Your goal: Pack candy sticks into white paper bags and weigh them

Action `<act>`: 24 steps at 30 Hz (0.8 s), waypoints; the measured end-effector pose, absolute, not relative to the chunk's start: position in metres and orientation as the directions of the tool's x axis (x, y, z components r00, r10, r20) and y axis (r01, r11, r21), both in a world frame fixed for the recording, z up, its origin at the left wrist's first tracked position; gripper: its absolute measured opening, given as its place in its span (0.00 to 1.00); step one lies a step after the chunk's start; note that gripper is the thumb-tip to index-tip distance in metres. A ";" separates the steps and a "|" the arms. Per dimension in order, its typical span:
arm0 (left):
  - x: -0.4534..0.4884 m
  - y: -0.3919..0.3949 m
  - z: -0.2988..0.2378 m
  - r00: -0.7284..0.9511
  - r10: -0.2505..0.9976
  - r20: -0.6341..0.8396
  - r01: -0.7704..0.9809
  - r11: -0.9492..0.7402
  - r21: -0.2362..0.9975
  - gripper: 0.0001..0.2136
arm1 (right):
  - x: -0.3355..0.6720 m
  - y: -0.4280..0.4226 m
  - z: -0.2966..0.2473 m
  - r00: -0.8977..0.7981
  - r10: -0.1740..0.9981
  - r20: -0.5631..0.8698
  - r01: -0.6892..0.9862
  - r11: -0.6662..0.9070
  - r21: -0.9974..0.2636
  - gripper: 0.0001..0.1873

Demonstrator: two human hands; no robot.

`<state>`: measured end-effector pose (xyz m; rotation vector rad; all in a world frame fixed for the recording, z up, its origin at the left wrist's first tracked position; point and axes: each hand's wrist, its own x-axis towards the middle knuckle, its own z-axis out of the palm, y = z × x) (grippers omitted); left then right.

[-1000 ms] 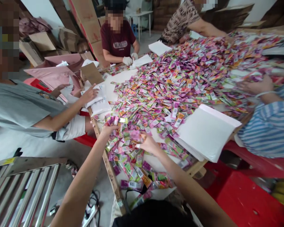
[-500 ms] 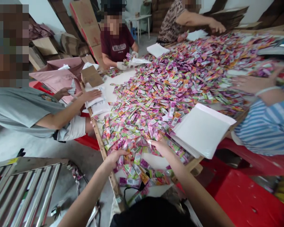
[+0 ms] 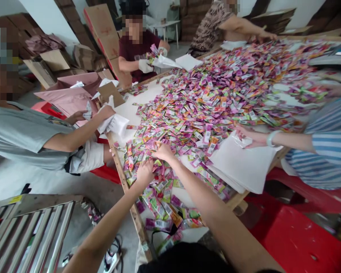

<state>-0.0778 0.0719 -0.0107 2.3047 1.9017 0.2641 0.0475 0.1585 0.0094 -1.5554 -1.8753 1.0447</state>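
While a broad spread of packets [image 3: 210, 91] is left loose on the surface [image 3: 149, 93], beyond the fingers and to their right, only a few at most are being handled by the left hand [image 3: 145, 172] and the right hand [image 3: 163, 152]. More packets are strewn under the fingers and on the near side of them, so the work is judged to be far from finished; how much has been done cannot be told. The left fingers are curled down among packets, and the right ones are bent over pinkish packets just ahead; whether anything is gripped by either hand cannot be told. To the right of the fingers, well apart, envelopes [image 3: 238, 163] are stacked flat, the top one touched by a co-worker's hand [image 3: 255, 139] below a striped sleeve [image 3: 333, 144]

Compared with the frame half a second ago, the right hand has been brought leftward and farther out, so that the two hands are now set close together, where a clear gap was seen between them. The left hand has been carried a little forward as well. The envelopes, untouched then, have been reached by the co-worker. Well ahead of the fingers, a white bag [image 3: 163, 61] has been raised between gloves [image 3: 145, 66], with packets held beside it
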 end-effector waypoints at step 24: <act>-0.138 0.033 0.023 -0.342 0.904 -0.258 0.160 0.326 0.932 0.14 | 0.171 0.116 -0.010 0.037 0.982 -0.184 0.587 -0.171 -0.791 0.13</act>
